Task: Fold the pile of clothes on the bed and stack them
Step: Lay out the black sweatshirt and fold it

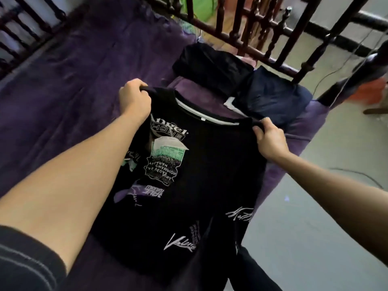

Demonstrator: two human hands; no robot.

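Purple bedding covers the bed (73, 80), which fills the left and middle of the view; pale floor (315, 206) is seen to the right. Dark turned-wood railings (262, 38) close off the far end of the bed, and something green (184, 5) shows behind them.

A black T-shirt (210, 175) with white, green and purple prints is held over the right side of the bed. Its collar points away from the person and its hem toward them, so the long axis runs from far to near, slanted a little to the right. The printed side is turned up toward the camera. Whether the lower part rests on the bed cannot be told.

Beyond the collar, two folded pieces lie side by side against the railings: a black one (210, 68) and, touching it on the right, a navy one (273, 97) with a white scrap (230, 102) at its near corner.

One shoulder of the T-shirt is gripped by the left hand (134, 99), fingers curled round the cloth; the other is pinched by the right hand (270, 139).

A thin cable (327, 74) and something orange (375, 91) lie on the floor.
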